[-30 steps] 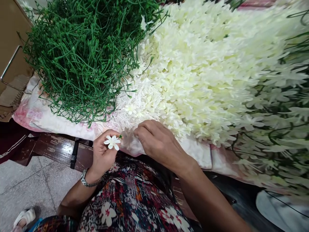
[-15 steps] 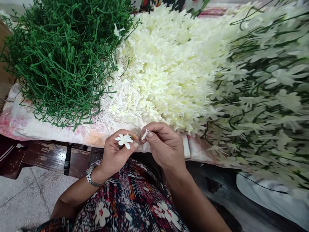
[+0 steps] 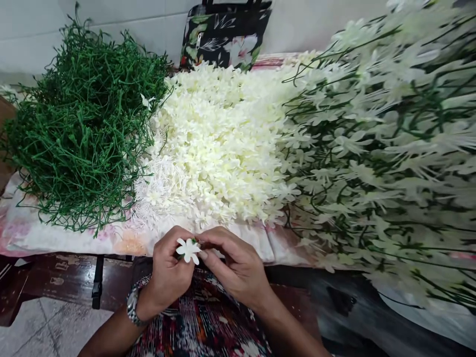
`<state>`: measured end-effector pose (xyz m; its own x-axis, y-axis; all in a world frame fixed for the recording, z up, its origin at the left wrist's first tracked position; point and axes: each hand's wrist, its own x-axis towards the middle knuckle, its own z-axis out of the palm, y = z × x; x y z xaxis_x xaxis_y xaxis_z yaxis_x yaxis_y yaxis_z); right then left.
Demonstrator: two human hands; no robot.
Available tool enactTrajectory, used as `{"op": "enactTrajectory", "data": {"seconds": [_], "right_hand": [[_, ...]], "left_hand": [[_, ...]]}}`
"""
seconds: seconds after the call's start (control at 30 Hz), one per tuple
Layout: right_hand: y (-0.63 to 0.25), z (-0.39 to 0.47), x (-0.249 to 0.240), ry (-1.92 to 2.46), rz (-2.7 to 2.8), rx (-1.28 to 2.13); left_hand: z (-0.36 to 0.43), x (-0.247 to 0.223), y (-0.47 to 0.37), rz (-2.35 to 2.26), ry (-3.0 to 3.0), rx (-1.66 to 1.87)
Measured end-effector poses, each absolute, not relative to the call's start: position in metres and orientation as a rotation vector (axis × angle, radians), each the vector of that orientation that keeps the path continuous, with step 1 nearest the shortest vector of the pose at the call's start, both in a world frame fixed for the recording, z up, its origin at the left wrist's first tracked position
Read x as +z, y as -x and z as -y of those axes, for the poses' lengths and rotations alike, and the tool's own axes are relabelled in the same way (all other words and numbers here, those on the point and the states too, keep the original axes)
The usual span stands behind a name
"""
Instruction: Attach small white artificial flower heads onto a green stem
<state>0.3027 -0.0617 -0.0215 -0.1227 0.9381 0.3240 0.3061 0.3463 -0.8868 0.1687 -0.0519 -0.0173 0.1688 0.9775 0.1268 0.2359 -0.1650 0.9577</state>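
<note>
My left hand (image 3: 171, 267), with a metal watch (image 3: 133, 308) on its wrist, is closed around an artificial flower. The white blossom (image 3: 188, 250) faces up between my two hands, and a bit of green shows beside its petals. My right hand (image 3: 235, 267) is closed in a pinch at the blossom's right edge, its fingertips touching or almost touching my left fingers. What sits in that pinch is hidden. Just beyond my hands lie a heap of loose cream-white flower heads (image 3: 226, 148) and a patch of thin white stamens (image 3: 163, 186).
A tangled pile of green plastic stems (image 3: 82, 144) stands at the left on a flowered cloth (image 3: 85, 243). Many white flowers on stems (image 3: 353, 173) fill the right side. A black floral bag (image 3: 225, 37) stands behind, against the wall.
The view has tilted up, bringing the bag and wall into sight. My right hand has come in to the blossom; the small white piece in its fingertips no longer shows.
</note>
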Motion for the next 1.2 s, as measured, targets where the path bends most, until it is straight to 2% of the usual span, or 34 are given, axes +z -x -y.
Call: {"op": "enactTrajectory", "data": {"seconds": [0.23,0.33,0.47,0.57,0.67,0.8,0.97,1.2], "right_hand": [[-0.323,0.068,-0.03,1.248,1.604,0.576],[-0.333,0.071,-0.033,1.292,1.608,0.48],[-0.339,0.072,-0.037,1.316,1.62,0.465],[-0.341,0.073,-0.039,1.339,1.599,0.476],[-0.343,0.075,-0.038,1.356,1.549,0.519],[-0.337,0.076,-0.03,1.314,1.411,0.634],[-0.315,0.07,-0.015,1.094,1.387,0.721],[-0.298,0.062,-0.012,1.039,1.548,0.487]], "left_hand": [[0.036,-0.008,-0.173,-1.194,-1.936,0.952],[0.025,-0.007,-0.183,-1.322,-2.217,0.729],[0.018,-0.01,-0.196,-1.448,-2.464,0.427],[0.018,-0.011,-0.197,-1.463,-2.458,0.45],[0.019,-0.01,-0.19,-1.368,-2.179,0.771],[0.022,-0.008,-0.18,-1.189,-1.361,1.133],[0.032,-0.007,-0.178,-0.958,-0.535,1.084],[0.042,-0.011,-0.178,-0.886,-0.5,1.056]]}}
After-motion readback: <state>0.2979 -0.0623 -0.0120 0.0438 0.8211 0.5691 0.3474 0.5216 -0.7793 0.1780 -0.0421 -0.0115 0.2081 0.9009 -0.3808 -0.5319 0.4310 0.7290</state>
